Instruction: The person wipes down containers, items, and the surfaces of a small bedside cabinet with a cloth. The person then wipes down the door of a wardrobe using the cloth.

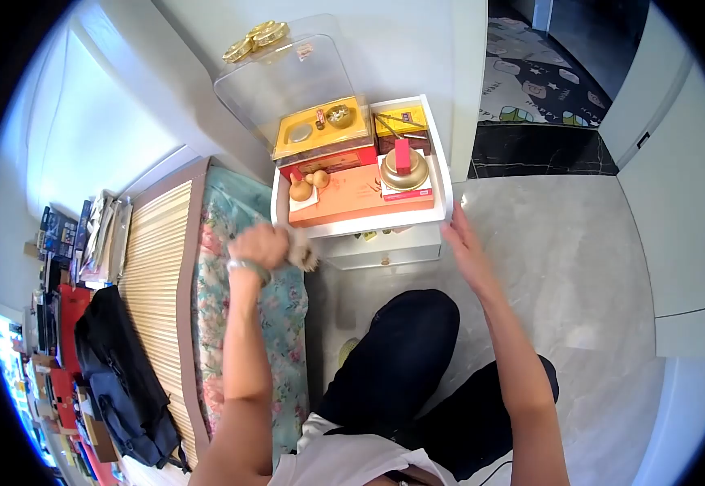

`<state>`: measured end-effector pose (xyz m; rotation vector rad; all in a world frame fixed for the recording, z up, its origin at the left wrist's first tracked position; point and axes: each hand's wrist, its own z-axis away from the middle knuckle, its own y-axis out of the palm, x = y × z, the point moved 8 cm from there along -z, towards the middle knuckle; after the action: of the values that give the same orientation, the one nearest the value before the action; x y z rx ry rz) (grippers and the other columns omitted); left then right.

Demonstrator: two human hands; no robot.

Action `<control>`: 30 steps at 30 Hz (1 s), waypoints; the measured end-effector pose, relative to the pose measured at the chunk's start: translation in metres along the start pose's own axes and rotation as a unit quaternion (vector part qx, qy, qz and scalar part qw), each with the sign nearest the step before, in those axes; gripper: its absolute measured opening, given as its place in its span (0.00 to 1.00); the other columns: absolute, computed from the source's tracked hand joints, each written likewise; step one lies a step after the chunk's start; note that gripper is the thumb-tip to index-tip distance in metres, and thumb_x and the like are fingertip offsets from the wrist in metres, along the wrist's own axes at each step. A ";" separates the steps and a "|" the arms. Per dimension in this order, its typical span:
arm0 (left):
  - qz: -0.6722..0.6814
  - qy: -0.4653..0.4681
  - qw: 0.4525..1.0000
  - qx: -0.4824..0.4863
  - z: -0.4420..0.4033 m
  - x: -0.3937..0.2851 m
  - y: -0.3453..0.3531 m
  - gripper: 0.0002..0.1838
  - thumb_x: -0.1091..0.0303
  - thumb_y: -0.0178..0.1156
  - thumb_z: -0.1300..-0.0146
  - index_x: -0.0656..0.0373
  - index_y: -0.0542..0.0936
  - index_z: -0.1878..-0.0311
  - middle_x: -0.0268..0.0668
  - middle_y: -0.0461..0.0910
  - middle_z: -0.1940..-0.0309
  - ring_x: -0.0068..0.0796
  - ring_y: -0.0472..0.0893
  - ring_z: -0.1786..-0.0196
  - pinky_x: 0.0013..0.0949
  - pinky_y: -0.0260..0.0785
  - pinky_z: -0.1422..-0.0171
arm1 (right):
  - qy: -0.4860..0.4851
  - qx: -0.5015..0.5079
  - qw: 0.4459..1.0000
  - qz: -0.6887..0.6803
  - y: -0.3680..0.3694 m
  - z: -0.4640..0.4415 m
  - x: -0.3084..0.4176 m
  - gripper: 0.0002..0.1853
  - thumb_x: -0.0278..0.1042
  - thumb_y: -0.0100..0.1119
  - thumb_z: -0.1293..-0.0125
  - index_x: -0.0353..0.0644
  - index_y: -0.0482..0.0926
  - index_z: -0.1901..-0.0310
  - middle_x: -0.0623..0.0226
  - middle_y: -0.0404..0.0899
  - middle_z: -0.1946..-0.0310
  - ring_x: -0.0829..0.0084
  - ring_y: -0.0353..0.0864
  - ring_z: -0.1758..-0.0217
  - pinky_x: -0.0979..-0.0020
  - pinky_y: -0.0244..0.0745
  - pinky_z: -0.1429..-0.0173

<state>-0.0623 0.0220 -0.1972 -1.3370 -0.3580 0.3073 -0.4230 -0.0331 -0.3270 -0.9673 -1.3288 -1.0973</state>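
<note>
My left hand [260,245] is closed round a fluffy beige brush or duster [302,249], blurred, at the front left corner of a small white cabinet [361,225]. At the cabinet's right front edge is my right hand [465,248], its fingers extended and touching or close to the rim. On the cabinet top lie an orange box [343,195], small brown gourds [300,190], a brass singing bowl [406,172] with a red block [403,157] on it, and a yellow-topped case [322,134] with its clear lid [292,77] raised.
To the left is a bed with a floral cover [279,356] and a bamboo mat [155,259]. A black bag [126,381] lies there beside stacked books and boxes. White drawers [393,254] face my knees. A doorway stands at the upper right.
</note>
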 end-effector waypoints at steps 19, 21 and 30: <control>0.224 -0.074 0.962 -0.136 0.000 0.007 0.113 0.20 0.53 0.52 0.33 0.59 0.78 0.49 0.56 0.83 0.63 0.63 0.81 0.57 0.59 0.70 0.51 | -0.069 0.006 0.992 0.109 -0.001 -0.015 0.005 0.29 0.35 0.43 0.22 0.42 0.52 0.23 0.55 0.63 0.27 0.67 0.64 0.27 0.70 0.58 0.26; 0.196 -0.083 0.968 -0.133 0.001 0.002 0.110 0.19 0.53 0.52 0.33 0.59 0.78 0.51 0.56 0.83 0.63 0.63 0.81 0.57 0.59 0.70 0.53 | -0.074 0.004 0.985 0.159 -0.004 -0.017 0.004 0.28 0.37 0.43 0.22 0.42 0.54 0.24 0.54 0.64 0.28 0.65 0.65 0.26 0.70 0.58 0.26; 0.171 -0.135 0.963 -0.161 0.004 -0.001 0.113 0.19 0.52 0.52 0.33 0.55 0.80 0.49 0.55 0.84 0.62 0.62 0.82 0.57 0.58 0.72 0.50 | -0.059 0.052 0.982 0.169 -0.008 -0.020 0.007 0.29 0.41 0.41 0.21 0.45 0.51 0.23 0.56 0.60 0.25 0.61 0.62 0.24 0.68 0.56 0.24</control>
<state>-0.0664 0.0480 -0.3074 -1.6839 -0.4147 0.7510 -0.4264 -0.0549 -0.3215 -1.1438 -1.2457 -0.7145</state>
